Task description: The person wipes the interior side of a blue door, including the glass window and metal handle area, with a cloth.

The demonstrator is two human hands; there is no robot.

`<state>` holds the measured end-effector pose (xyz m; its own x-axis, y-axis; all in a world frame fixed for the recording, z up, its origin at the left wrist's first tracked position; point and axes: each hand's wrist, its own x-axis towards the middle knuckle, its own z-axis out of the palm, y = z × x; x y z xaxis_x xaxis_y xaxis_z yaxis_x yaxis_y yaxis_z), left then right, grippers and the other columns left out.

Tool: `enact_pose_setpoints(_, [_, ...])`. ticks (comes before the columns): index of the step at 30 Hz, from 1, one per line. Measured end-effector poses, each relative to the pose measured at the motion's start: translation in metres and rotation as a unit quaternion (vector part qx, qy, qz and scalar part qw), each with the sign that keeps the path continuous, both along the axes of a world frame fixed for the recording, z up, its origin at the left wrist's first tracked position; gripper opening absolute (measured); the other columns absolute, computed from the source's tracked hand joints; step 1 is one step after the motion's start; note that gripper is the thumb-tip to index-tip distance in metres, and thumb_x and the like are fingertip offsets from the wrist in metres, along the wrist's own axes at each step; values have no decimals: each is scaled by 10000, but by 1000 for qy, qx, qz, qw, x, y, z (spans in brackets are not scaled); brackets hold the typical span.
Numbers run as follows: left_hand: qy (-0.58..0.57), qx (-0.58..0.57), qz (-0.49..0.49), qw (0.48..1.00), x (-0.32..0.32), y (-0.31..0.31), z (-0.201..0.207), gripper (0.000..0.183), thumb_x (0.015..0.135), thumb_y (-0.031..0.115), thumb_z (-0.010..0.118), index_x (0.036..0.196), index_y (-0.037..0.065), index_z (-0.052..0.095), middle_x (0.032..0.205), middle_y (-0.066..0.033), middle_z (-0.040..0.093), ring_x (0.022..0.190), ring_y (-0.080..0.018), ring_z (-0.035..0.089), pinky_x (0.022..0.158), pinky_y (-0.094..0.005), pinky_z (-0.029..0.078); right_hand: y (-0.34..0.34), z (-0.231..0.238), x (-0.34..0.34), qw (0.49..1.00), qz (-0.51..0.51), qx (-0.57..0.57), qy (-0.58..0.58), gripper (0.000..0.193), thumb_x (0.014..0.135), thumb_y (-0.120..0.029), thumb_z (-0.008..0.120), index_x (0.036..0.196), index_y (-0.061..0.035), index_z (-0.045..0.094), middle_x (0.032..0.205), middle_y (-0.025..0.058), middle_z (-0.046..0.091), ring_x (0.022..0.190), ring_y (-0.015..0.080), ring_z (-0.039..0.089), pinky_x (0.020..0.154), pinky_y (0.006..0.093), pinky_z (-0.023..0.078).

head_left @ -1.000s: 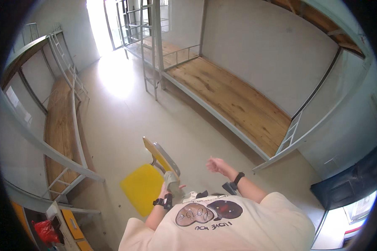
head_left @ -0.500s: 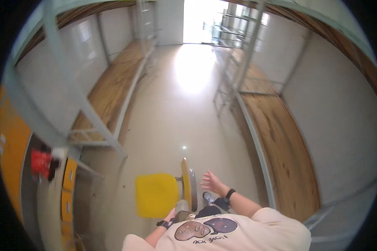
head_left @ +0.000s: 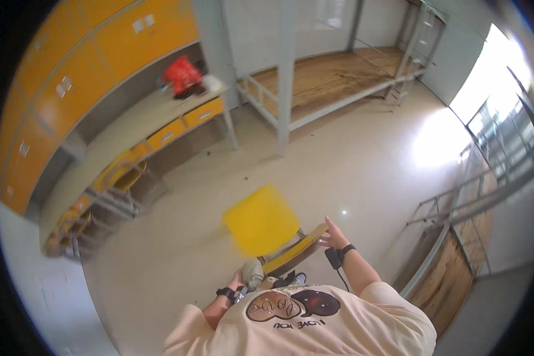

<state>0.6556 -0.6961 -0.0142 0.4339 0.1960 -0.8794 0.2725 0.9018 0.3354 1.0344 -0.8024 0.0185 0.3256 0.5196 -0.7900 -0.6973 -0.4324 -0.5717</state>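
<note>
Well, the yellow-seated, wood-backed metal chair (head_left: 263,219) stands before me; my L hand (head_left: 236,280) clutches crumpled grey-green cloth (head_left: 253,273), not yet put down, so prob. midway; R hand (head_left: 336,238) splayed at backrest (head_left: 296,250), can't tell if gripping.

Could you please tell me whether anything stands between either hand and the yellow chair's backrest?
Yes, on the left: grey-green cloth shows between the left hand and the backrest. On the right, nothing visible is in the way; the right hand is at the backrest's right end.
</note>
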Motion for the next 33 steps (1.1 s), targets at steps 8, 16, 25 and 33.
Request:
enact_pose_setpoints(8, [-59, -4, 54, 997, 31, -21, -5, 356, 939, 242, 338, 1135, 36, 553, 1122, -71, 595, 988, -185, 569, 893, -326, 436, 4, -63, 25, 997, 0, -46, -59, 261, 816, -226, 536, 1040, -92, 537, 948, 77, 531, 846, 191, 524, 640, 331, 474])
enact_pose_setpoints(16, [-147, -36, 189, 970, 29, 4, -8, 329, 942, 247, 374, 1102, 40, 574, 1063, -71, 623, 922, -188, 605, 840, -328, 470, 30, -59, 45, 979, 29, -82, -185, 125, 775, -156, 569, 779, -33, 547, 682, 73, 526, 568, 174, 543, 472, 288, 465])
enact_pose_setpoints(25, [-288, 98, 374, 876, 41, 70, -18, 273, 940, 283, 446, 1076, 85, 577, 972, -72, 641, 882, -212, 624, 808, -332, 497, 118, -30, 35, 514, 488, 17, -705, 238, 745, -214, 639, 903, -64, 542, 706, 99, 575, 620, 270, 587, 555, 372, 490])
enact_pose_setpoints(33, [-227, -23, 381, 896, 58, 108, 59, 367, 940, 375, 383, 1071, 95, 579, 999, -78, 642, 885, -232, 632, 794, -390, 506, 175, -52, 72, 976, 160, 44, -138, 236, 780, -198, 625, 830, -18, 480, 679, 108, 532, 578, 242, 575, 538, 331, 521])
